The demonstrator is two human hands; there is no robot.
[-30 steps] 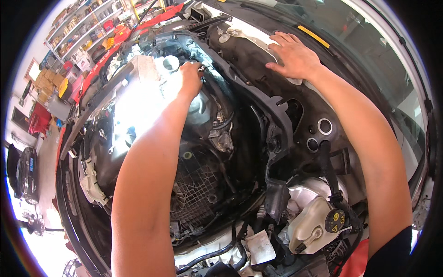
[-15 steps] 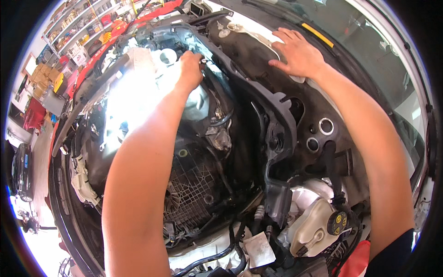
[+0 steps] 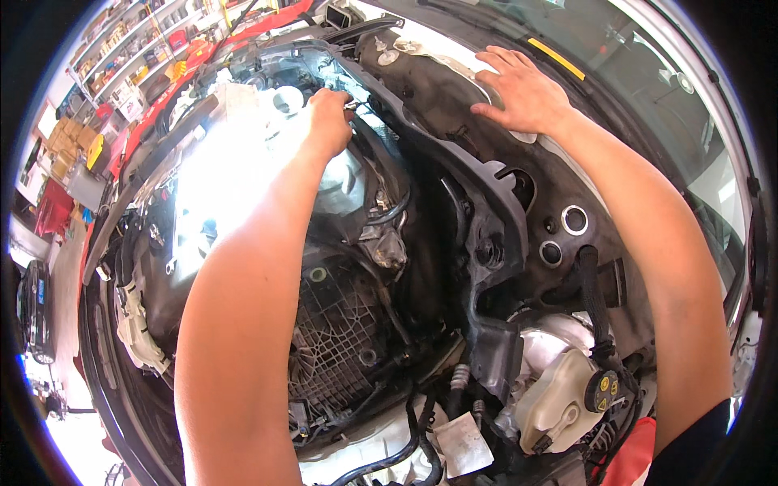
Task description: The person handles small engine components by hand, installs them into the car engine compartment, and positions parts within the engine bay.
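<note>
Both arms reach into a car's engine bay. My left hand (image 3: 328, 123) is deep in the far part of it, its fingers curled beside the edge of a long black plastic panel (image 3: 462, 154). A small metallic piece shows at those fingertips, but what it is stays unclear. Just left of this hand is a pale round opening (image 3: 287, 100), next to a strongly glaring engine area. My right hand (image 3: 523, 91) lies with fingers spread on the dark bulkhead (image 3: 442, 85) and its pale edge, below the windshield. It holds nothing.
A cream fluid reservoir (image 3: 555, 401) with a black cap (image 3: 602, 391) stands at the near right. Black hoses (image 3: 401, 454) and a white tag (image 3: 463, 444) lie at the near middle. A ribbed black engine part (image 3: 336, 340) is between the arms. Shelves (image 3: 134, 44) stand far left.
The whole view has shifted slightly, with the near parts moving a little right. Both hands keep about the same places and poses on the car.
</note>
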